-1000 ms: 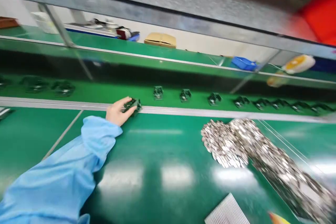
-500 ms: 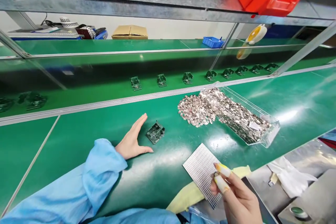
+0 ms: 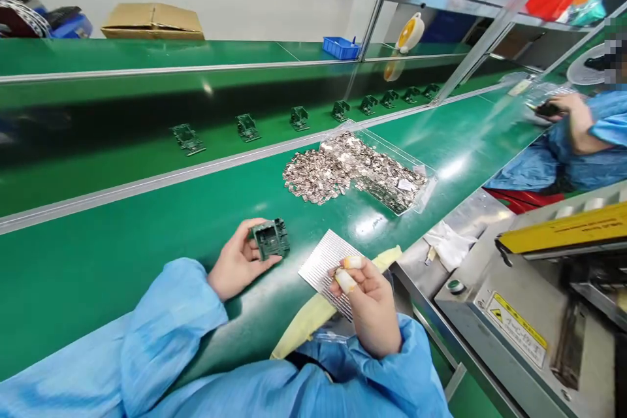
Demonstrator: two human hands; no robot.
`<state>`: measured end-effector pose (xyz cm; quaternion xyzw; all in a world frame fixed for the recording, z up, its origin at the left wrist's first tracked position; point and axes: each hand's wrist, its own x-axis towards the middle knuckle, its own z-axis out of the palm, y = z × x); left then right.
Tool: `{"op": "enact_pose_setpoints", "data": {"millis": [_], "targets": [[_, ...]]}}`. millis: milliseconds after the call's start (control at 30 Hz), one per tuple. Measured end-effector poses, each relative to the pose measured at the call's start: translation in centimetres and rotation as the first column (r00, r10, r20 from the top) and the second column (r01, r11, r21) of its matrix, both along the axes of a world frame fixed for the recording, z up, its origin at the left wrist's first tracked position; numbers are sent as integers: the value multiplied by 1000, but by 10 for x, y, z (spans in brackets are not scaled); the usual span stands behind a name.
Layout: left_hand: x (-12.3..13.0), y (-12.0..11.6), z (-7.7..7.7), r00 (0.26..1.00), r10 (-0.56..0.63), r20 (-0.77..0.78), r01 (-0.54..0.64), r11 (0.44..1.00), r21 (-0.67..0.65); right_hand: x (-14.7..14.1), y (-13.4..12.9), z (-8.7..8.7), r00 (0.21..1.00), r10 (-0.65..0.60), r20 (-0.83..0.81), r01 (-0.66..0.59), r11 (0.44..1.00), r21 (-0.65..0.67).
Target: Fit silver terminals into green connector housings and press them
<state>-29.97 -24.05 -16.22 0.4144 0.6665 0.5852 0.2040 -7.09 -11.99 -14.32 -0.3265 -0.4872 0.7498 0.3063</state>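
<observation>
Left hand [image 3: 239, 261] now curls around a green circuit module [image 3: 271, 239], lifted from the green surface [image 3: 122, 238]. Right hand [image 3: 369, 307] pinches over a ribbed metal sheet [image 3: 323, 268], its catch perhaps too small to see.

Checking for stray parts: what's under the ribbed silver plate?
The silver plate rests on green bench matting and a pale yellow cloth; anything directly beneath it is covered, unseen.
</observation>
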Motion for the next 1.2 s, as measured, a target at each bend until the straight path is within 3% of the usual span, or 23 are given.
{"op": "enact_pose_setpoints", "data": {"millis": [100, 233, 400, 533, 733, 1033, 1200], "targets": [[45, 17, 4, 906, -64, 419, 29, 995, 91, 1, 0, -1, 999, -29, 27, 29, 1000, 12], [86, 33, 8, 759, -200, 620, 111, 978, 179, 9, 1, 0, 992, -106, 68, 99, 990, 98], [96, 31, 4, 739, -322, 592, 201, 944, 262, 12, -6, 4, 983, -163, 80, 135, 950, 281], [93, 26, 5, 743, -363, 562, 259, 930, 259, 6, -15, 3, 981, -135, 142, 70, 918, 390], [93, 24, 5, 753, -375, 540, 291, 927, 238, 0, -22, -1, 961, -192, 198, 50, 827, 559], [94, 22, 2, 751, -421, 508, 354, 907, 227, -1, -25, 0, 942, -241, 233, 26, 745, 667], [95, 21, 3, 779, -435, 452, 370, 900, 228, -4, -28, 0, 939, -270, 212, 67, 749, 659]]}}
